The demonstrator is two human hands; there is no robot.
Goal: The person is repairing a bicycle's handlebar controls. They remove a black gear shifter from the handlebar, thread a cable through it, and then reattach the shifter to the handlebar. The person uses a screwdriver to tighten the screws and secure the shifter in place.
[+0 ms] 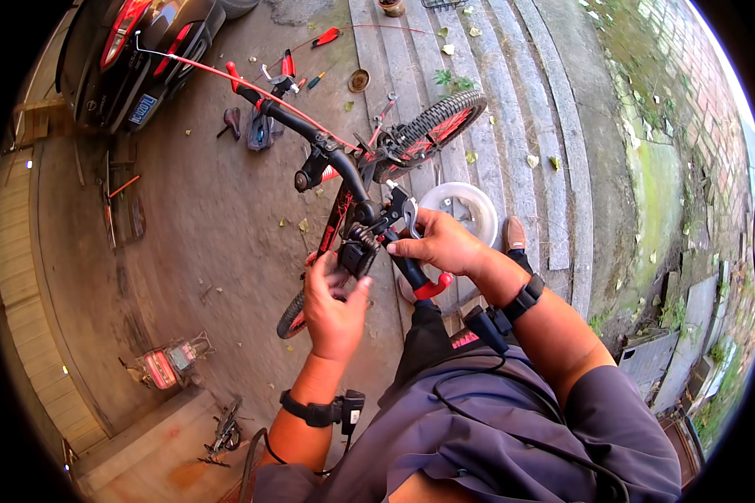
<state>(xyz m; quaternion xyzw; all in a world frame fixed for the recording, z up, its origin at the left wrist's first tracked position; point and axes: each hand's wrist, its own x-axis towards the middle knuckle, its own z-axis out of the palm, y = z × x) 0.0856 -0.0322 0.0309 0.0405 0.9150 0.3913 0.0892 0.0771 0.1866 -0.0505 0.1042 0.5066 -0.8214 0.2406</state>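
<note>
A black bicycle handlebar [361,180] with red ends crosses the middle of the view. My right hand [449,243] grips its near end beside a silver brake lever [409,216], with the thumb pressed on the bar. Below that hand sits the bar's red grip end [434,287]. My left hand [334,310] curls around a boxy black part [356,256] with a coil above it, beside the handlebar. This part's exact kind is unclear, and some left fingertips are hidden behind it. A red cable [252,90] runs from the bars toward the far left.
Past the handlebar, the bicycle's rear wheel [432,134] rests by stone steps [512,126]. A white basin [471,201] holding small parts stands right of my right hand. Tools and a saddle [231,122] lie on the ground, near a parked dark car [138,80].
</note>
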